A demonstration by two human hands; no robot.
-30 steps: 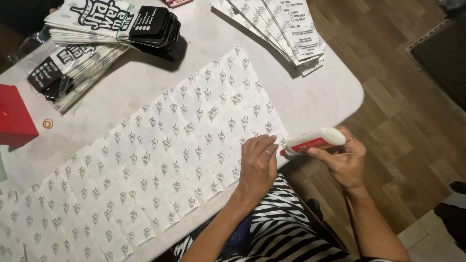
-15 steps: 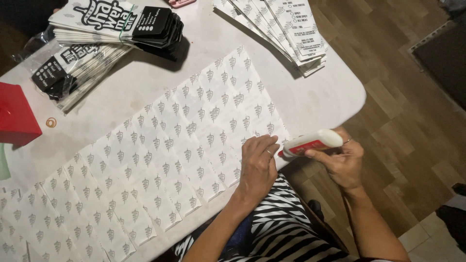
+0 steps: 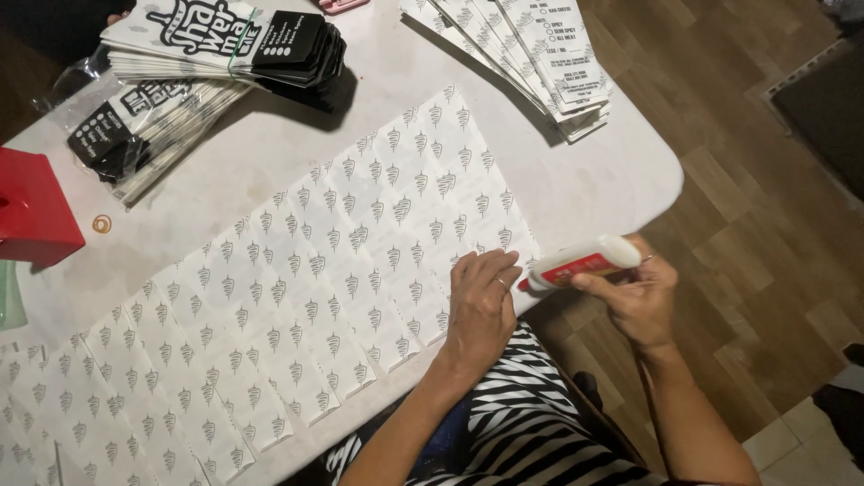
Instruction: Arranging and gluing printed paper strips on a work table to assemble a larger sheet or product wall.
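Head view, right hand: the right hand [image 3: 634, 301] had its grip clamped on a white glue bottle [image 3: 583, 261] with a red label, held just off the desk's near edge, red tip pointing at the paper.
Head view, left hand: the left hand [image 3: 481, 301] lay flat, fingers together, pressing the near end of the overlapping white patterned paper sheets [image 3: 297, 279]; it held nothing.
Paper: the sheets ran in a long fanned row across the white desk [image 3: 612, 175].
Far edge: a stack of printed white slips [image 3: 531, 54] and black-and-white bag bundles [image 3: 225, 45].
Left edge: a red box [image 3: 31, 211], with a rubber band [image 3: 102, 223] just beside it.
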